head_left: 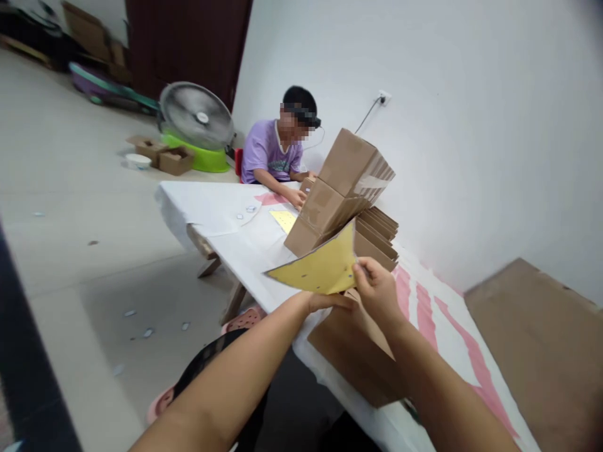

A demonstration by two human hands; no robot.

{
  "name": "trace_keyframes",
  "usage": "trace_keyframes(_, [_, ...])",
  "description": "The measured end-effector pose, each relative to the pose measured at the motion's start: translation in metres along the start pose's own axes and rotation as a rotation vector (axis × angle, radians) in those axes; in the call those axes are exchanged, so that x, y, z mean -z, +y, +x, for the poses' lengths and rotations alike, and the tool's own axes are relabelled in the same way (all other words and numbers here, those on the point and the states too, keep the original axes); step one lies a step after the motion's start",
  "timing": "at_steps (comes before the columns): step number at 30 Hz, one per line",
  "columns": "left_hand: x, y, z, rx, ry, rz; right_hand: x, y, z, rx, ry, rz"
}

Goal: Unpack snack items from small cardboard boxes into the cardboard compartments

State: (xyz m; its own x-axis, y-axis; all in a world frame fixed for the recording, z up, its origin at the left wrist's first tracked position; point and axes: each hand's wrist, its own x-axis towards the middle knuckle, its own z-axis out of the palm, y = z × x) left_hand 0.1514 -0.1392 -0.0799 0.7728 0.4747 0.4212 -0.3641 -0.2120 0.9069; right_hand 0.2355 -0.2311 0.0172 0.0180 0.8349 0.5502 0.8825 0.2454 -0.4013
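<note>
I hold a yellow sticker sheet (320, 269) up over the table (207, 210). My right hand (379, 290) pinches its right edge between thumb and fingers. My left hand (330, 301) sits under the sheet's lower edge, mostly hidden by it. Right behind the sheet stands a pile of folded brown cardboard boxes (348, 188), with flat ones stacked beside it. A flat brown cardboard piece (353, 355) lies on the table beneath my hands.
Another person in a purple shirt (271, 150) sits at the table's far end, hands by a small box. A second yellow sheet (284, 220) lies on the table. A floor fan (196, 119), small boxes (175, 160) and a large cardboard sheet (541, 339) are around.
</note>
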Motion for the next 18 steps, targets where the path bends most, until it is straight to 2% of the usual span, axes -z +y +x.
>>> trace_keyframes(2, [-0.002,-0.001,0.003,0.005,-0.089,-0.032,0.033,0.027,-0.007,-0.128,0.104,0.031])
trace_keyframes(4, [-0.005,-0.002,0.005,0.075,-0.158,-0.087,0.063,0.060,-0.022,-0.247,0.173,0.013])
trace_keyframes(7, [-0.007,-0.001,0.003,0.220,-0.152,-0.146,0.102,0.116,-0.058,-0.487,0.254,-0.113])
trace_keyframes(10, [-0.008,0.002,0.000,0.254,-0.150,-0.133,0.132,0.167,-0.110,-0.667,0.303,-0.253])
trace_keyframes(14, [-0.008,0.005,0.000,0.284,-0.157,-0.135,0.154,0.213,-0.185,-0.929,0.302,-0.412])
trace_keyframes(18, [-0.010,0.006,0.000,0.295,-0.147,-0.124,0.159,0.236,-0.242,-1.141,0.258,-0.521])
